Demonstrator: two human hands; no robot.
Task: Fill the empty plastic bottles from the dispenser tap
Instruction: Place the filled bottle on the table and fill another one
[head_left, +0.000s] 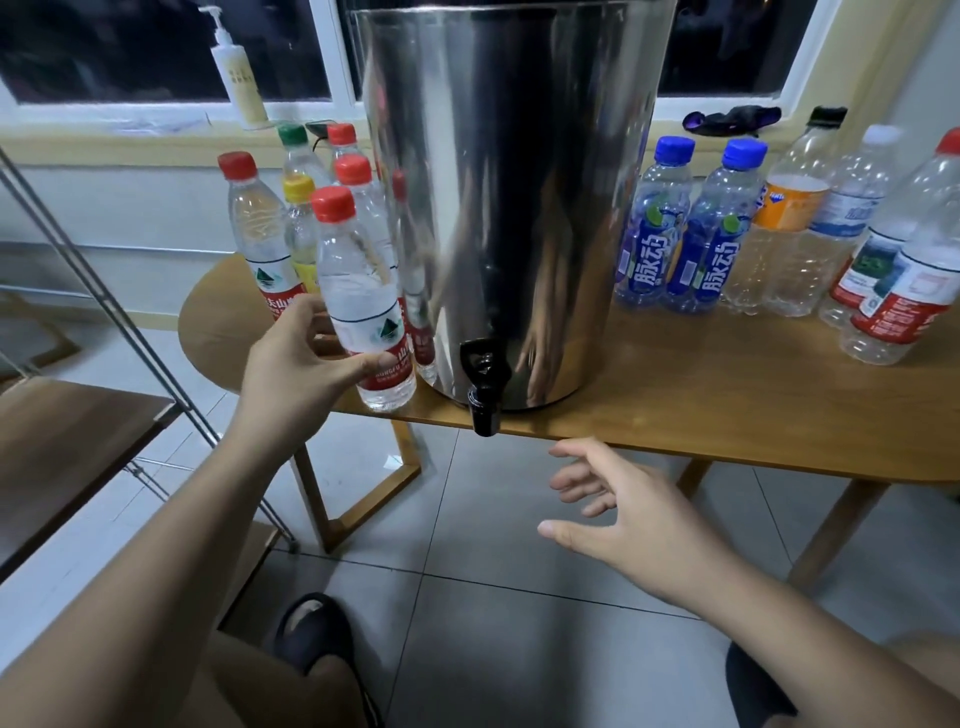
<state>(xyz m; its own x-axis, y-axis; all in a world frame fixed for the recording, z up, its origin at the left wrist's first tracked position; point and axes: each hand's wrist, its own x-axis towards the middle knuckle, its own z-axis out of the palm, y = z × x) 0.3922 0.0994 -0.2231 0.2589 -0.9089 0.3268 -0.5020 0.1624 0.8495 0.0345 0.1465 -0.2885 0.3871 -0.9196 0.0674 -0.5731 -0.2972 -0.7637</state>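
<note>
On the wooden bench (701, 395) stands a tall steel dispenser (509, 197), its black tap (483, 387) hanging just past the front edge. Left hand (306, 364) wraps around a red-capped water bottle (363, 296), thumb across the red label near the base; the bottle is tilted, capped, and sits at the bench's front edge just left of the tap. Right hand (628, 514) hovers below the bench edge, to the right of and lower than the tap, fingers spread wide and holding nothing.

Behind the gripped bottle a cluster crowds the dispenser's left side: three more red caps show there, on one taller bottle (257, 234) at the far left and two further back, plus one green-capped bottle (295, 150) and one yellow-capped bottle (300, 223). Another red cap beside the steel wall may be a reflection; I cannot tell.

Right of the dispenser stand two blue-capped, blue-labelled bottles (680, 228) side by side, then an orange-labelled clear bottle (787, 218) with a dark cap, a white-capped bottle (857, 208), and a big red-labelled bottle (914, 270) at the frame's edge, with at least one more behind it.

A pump bottle (240, 73) and a dark crumpled cloth (732, 119) rest on the windowsill. A metal rack (104, 312) slants across the left side, clear of the tap.
</note>
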